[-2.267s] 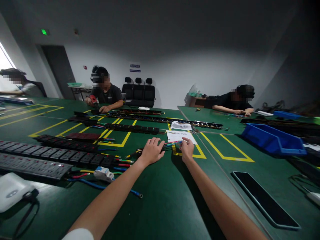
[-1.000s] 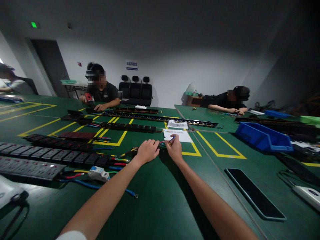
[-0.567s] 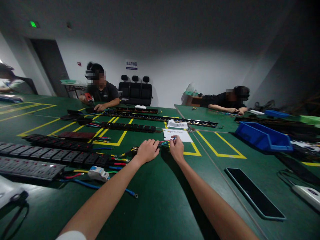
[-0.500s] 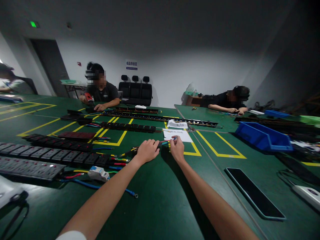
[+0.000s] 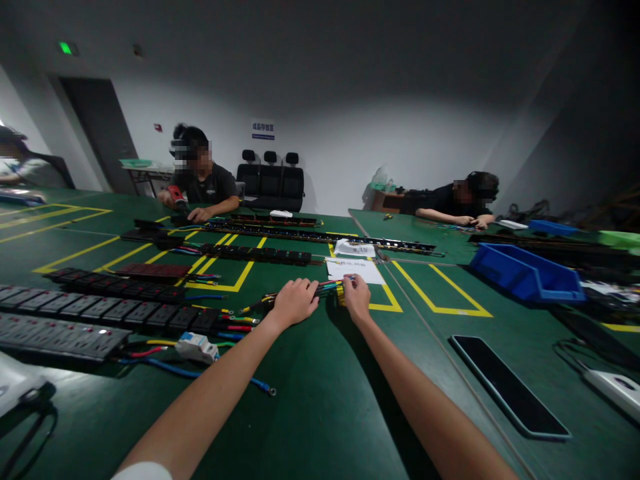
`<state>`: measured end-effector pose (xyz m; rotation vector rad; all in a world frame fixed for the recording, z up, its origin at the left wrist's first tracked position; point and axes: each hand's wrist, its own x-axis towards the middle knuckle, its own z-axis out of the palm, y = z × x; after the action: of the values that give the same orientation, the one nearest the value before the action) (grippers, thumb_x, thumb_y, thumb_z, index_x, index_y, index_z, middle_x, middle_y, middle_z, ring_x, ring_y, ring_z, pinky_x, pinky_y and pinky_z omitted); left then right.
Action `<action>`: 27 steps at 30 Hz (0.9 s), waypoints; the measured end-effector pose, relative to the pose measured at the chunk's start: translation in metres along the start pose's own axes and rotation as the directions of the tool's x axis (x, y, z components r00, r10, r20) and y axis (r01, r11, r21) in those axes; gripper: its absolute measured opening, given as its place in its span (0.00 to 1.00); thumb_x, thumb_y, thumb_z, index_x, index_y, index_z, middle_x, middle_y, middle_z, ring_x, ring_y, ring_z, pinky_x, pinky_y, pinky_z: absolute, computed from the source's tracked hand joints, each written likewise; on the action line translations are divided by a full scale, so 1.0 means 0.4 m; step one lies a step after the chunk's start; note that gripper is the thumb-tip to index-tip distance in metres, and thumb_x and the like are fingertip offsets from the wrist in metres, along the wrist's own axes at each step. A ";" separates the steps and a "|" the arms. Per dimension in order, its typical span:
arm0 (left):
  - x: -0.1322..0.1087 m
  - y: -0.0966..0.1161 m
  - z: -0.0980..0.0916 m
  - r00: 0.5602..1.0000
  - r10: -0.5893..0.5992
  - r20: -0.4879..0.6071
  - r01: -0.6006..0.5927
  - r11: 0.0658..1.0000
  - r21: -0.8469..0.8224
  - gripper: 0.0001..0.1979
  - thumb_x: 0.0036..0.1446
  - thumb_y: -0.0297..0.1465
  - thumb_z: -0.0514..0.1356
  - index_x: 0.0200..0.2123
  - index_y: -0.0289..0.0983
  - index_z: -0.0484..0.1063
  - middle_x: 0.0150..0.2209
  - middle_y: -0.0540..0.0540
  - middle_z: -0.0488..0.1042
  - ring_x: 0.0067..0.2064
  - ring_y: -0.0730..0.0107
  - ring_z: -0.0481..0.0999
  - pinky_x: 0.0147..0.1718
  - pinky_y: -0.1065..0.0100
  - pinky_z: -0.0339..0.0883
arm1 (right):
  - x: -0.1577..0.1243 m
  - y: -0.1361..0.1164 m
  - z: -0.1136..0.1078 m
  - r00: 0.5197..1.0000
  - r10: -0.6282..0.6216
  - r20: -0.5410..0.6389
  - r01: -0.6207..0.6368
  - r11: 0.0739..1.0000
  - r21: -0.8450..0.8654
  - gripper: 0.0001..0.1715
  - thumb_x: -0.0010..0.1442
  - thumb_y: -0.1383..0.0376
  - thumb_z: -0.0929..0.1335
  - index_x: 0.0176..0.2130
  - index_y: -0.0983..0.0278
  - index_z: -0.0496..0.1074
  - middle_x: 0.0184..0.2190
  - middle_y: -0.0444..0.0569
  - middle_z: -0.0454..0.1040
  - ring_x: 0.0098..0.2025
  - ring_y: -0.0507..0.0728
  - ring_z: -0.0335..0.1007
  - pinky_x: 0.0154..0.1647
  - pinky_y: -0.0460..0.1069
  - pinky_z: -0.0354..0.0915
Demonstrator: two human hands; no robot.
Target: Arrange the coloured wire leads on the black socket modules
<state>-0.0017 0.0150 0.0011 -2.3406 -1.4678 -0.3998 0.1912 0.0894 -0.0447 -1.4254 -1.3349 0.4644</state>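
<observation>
Both my arms are stretched way out over the green table [image 5: 320, 413]. My left hand [image 5: 295, 301] is curled down over a bundle of coloured wires [image 5: 327, 287], fingers wrapped on it and pressing it to the mat. My right hand [image 5: 356, 297] is just to the right of that, fingertips pinched together on the far end of the same bundle, where the red, blue and green strands poke out. The bundle lies between the two hands, right at the near edge of a white sheet of paper [image 5: 356, 269] and touching a yellow floor-style marking line [image 5: 385, 307].

To the left there's a row of black power strips [image 5: 100, 310] laid side by side, with loose red, yellow and blue leads trailing off their near ends, plus a small white breaker [image 5: 196, 347] sitting just in front of them. On the right, a blue plastic bin [image 5: 525, 277] sits well apart from my hands, and a flat black panel [image 5: 505, 387] lies nearer on that side.

Far across the table, one person [image 5: 203, 180] sits with a red tool in hand by a long black strip, and another person [image 5: 460, 200] leans over the far right table.
</observation>
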 end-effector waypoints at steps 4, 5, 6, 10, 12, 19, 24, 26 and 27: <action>0.001 0.000 0.000 1.000 0.004 0.004 -0.004 1.000 -0.003 0.21 0.67 0.38 0.52 0.58 0.34 0.66 0.47 0.39 0.75 0.47 0.57 0.73 0.43 0.59 0.64 | -0.004 -0.012 -0.007 0.999 0.020 0.032 -0.018 0.998 -0.056 0.23 0.59 0.52 0.62 0.43 0.61 0.77 0.36 0.52 0.79 0.39 0.61 0.74 0.41 0.51 0.63; 0.002 0.001 0.000 1.000 0.005 0.005 -0.005 1.000 0.000 0.21 0.67 0.38 0.52 0.58 0.34 0.66 0.47 0.38 0.75 0.47 0.56 0.73 0.43 0.59 0.64 | -0.005 -0.016 -0.009 0.998 0.044 0.037 -0.041 0.996 -0.079 0.24 0.60 0.52 0.61 0.44 0.61 0.77 0.36 0.52 0.79 0.38 0.62 0.74 0.41 0.51 0.63; 0.002 0.001 0.000 1.000 0.005 0.006 -0.005 1.000 0.003 0.21 0.67 0.38 0.52 0.58 0.34 0.66 0.47 0.39 0.75 0.47 0.56 0.73 0.43 0.59 0.64 | -0.006 -0.021 -0.011 0.997 0.070 0.042 -0.065 0.993 -0.103 0.24 0.61 0.51 0.61 0.46 0.61 0.76 0.35 0.52 0.79 0.38 0.62 0.74 0.41 0.52 0.64; 0.000 0.000 0.000 1.000 0.003 0.001 -0.003 1.000 0.002 0.20 0.67 0.38 0.52 0.57 0.35 0.67 0.46 0.39 0.75 0.47 0.56 0.73 0.43 0.59 0.63 | -0.002 -0.028 -0.016 0.985 0.167 0.051 -0.159 0.978 -0.137 0.27 0.63 0.50 0.61 0.51 0.62 0.75 0.32 0.53 0.79 0.37 0.63 0.75 0.40 0.53 0.66; 0.000 0.000 0.002 1.000 0.002 -0.002 -0.002 1.000 0.001 0.20 0.67 0.38 0.52 0.57 0.35 0.67 0.46 0.39 0.75 0.46 0.56 0.73 0.43 0.59 0.63 | 0.005 -0.024 -0.017 0.973 0.221 0.072 -0.216 0.974 -0.075 0.28 0.63 0.49 0.62 0.53 0.62 0.73 0.31 0.52 0.79 0.34 0.61 0.75 0.37 0.53 0.68; 0.001 -0.002 0.007 1.000 -0.003 0.000 0.003 1.000 0.007 0.20 0.67 0.39 0.52 0.57 0.36 0.67 0.46 0.39 0.75 0.47 0.55 0.73 0.42 0.59 0.63 | 0.025 -0.001 -0.013 0.949 0.299 0.100 -0.312 0.933 0.178 0.39 0.53 0.49 0.72 0.57 0.66 0.69 0.32 0.51 0.79 0.30 0.59 0.76 0.29 0.50 0.71; 0.001 -0.001 0.005 1.000 0.003 0.003 -0.003 1.000 0.017 0.20 0.67 0.39 0.52 0.58 0.35 0.67 0.47 0.39 0.75 0.47 0.56 0.73 0.43 0.59 0.63 | 0.011 -0.026 -0.018 0.979 0.202 -0.038 -0.204 0.977 -0.057 0.36 0.50 0.50 0.73 0.53 0.64 0.73 0.40 0.53 0.80 0.42 0.62 0.77 0.41 0.51 0.69; 0.001 0.000 0.003 1.000 0.005 0.006 -0.005 1.000 0.019 0.21 0.67 0.39 0.52 0.58 0.35 0.66 0.47 0.39 0.75 0.47 0.56 0.73 0.43 0.59 0.63 | 0.004 -0.041 -0.024 0.984 0.171 -0.055 -0.177 0.974 -0.142 0.33 0.52 0.50 0.72 0.53 0.61 0.71 0.42 0.52 0.80 0.44 0.62 0.76 0.43 0.51 0.67; 0.001 0.000 0.002 1.000 0.006 0.007 -0.006 1.000 0.019 0.21 0.67 0.39 0.52 0.58 0.35 0.66 0.47 0.39 0.75 0.47 0.56 0.73 0.43 0.59 0.63 | 0.001 -0.046 -0.027 0.983 0.173 -0.057 -0.180 0.970 -0.162 0.32 0.52 0.50 0.72 0.53 0.60 0.71 0.41 0.52 0.80 0.44 0.62 0.76 0.42 0.51 0.66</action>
<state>-0.0014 0.0156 0.0003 -2.3329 -1.4608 -0.3751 0.1919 0.0813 -0.0248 -1.6928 -1.2414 0.4437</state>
